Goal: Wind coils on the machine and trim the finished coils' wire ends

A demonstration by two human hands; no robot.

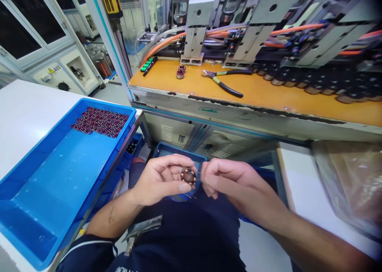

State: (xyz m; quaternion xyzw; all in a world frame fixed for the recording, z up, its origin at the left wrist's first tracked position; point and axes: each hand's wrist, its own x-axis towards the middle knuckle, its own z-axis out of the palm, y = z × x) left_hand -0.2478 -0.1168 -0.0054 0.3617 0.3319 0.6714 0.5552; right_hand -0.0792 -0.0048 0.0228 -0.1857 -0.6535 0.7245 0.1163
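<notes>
Between the thumb and fingers of my left hand is a small round motor stator, a dark ring with copper windings around its open middle. Thin wire ends stick out from it, some downward and one to the right. Close on the right side of the ring, my right hand has its thumb and index finger pinched together on a fine wire that runs from the stator. The wire's far end is hidden by the fingers. Both hands are above my lap.
At left, a blue tray holds many small stators at its far end. Cutting pliers and a few stators lie on the orange bench. Dark round parts line its right side below the machine. A plastic bag lies at right.
</notes>
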